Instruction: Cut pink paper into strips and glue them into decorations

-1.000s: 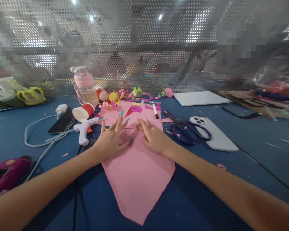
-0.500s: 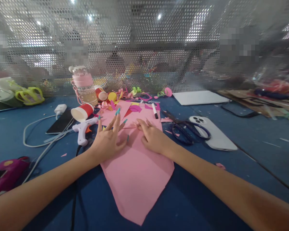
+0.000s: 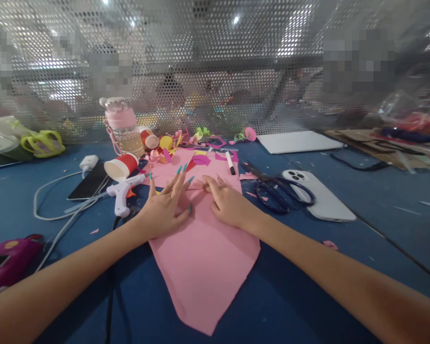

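Note:
A large sheet of pink paper (image 3: 204,267) lies on the blue table, its near end cut to a point. My left hand (image 3: 165,208) rests on its left side, fingers spread, with long teal nails. Just to the right, my right hand (image 3: 231,203) presses on the sheet with its fingers bent together at a raised crease or edge of the paper. The undersides of the right fingertips are hidden. Beyond both hands lie more pink paper, coloured scraps (image 3: 200,160) and a black-and-white marker (image 3: 230,163).
At left are a white glue gun (image 3: 122,193), a red paper cup (image 3: 123,166), a water bottle (image 3: 123,126), a dark phone (image 3: 88,184) and cables. Dark-handled scissors (image 3: 274,191) touch a white phone (image 3: 324,198) at right. Behind stands a perforated metal screen (image 3: 215,71).
My left hand has shifted slightly right and its fingers have lowered toward the paper. The right hand stays almost in place. The view has moved a little.

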The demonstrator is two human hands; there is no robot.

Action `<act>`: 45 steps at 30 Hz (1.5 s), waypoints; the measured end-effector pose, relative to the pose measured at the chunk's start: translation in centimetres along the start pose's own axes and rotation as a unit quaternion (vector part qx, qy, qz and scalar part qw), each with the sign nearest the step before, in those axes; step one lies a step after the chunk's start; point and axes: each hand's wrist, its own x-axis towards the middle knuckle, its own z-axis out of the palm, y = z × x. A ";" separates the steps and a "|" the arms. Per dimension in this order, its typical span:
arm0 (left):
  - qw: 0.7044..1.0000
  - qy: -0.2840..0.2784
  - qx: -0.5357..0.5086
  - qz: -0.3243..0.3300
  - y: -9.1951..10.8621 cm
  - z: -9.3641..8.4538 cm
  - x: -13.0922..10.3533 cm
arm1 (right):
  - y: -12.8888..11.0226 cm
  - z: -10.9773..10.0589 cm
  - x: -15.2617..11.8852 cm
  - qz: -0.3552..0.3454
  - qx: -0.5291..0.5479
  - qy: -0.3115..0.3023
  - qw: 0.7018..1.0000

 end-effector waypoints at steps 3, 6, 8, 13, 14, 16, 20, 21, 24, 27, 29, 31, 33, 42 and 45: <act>1.000 -0.013 0.009 -0.003 0.1 -0.1 0.1 | 0.0 0.0 0.0 0.008 0.002 -0.004 1.000; 1.000 -0.011 0.019 -0.007 0.2 -0.2 0.2 | -0.1 0.0 0.0 0.006 0.013 -0.001 1.000; 1.000 -0.011 0.023 -0.006 0.2 -0.1 0.2 | -0.1 -0.1 0.0 0.010 0.020 -0.003 1.000; 1.000 -0.023 0.021 -0.002 0.1 -0.1 0.1 | -0.1 -0.1 0.0 0.006 0.010 -0.006 1.000; 0.999 -0.026 0.021 -0.003 0.1 -0.1 0.2 | -0.1 0.0 0.0 0.003 0.005 -0.005 1.000; 0.999 -0.027 0.026 -0.006 0.1 -0.2 0.2 | -0.1 0.1 0.0 0.000 -0.003 -0.005 1.000; 0.999 -0.028 0.029 0.002 0.1 -0.2 0.2 | -0.1 0.1 0.1 -0.001 -0.014 -0.008 1.000; 0.999 -0.031 0.025 0.008 0.0 -0.1 0.2 | -0.1 0.1 0.0 0.000 -0.016 -0.009 1.000; 0.999 -0.040 0.017 0.016 -0.1 0.0 0.2 | -0.1 0.1 0.0 -0.001 -0.015 -0.007 1.000; 0.999 -0.046 0.018 0.014 -0.1 0.0 0.1 | -0.1 0.2 0.0 -0.008 -0.005 0.000 1.000; 0.999 -0.048 0.015 0.018 -0.2 0.0 0.1 | -0.1 0.3 0.0 -0.003 -0.006 0.002 1.000; 0.999 -0.044 0.006 0.019 -0.3 0.1 0.1 | -0.1 0.3 0.0 0.006 -0.013 0.001 1.000; 0.999 -0.042 -0.004 0.017 -0.4 0.2 0.1 | -0.1 0.4 0.0 0.012 -0.020 -0.002 1.000; 0.999 -0.048 -0.007 -0.006 -0.1 0.0 0.1 | -0.5 0.1 -0.1 -0.017 -0.032 -0.006 0.999; 0.999 -0.049 0.002 -0.004 0.0 -0.1 0.1 | -0.6 0.1 -0.1 -0.017 -0.031 -0.016 0.999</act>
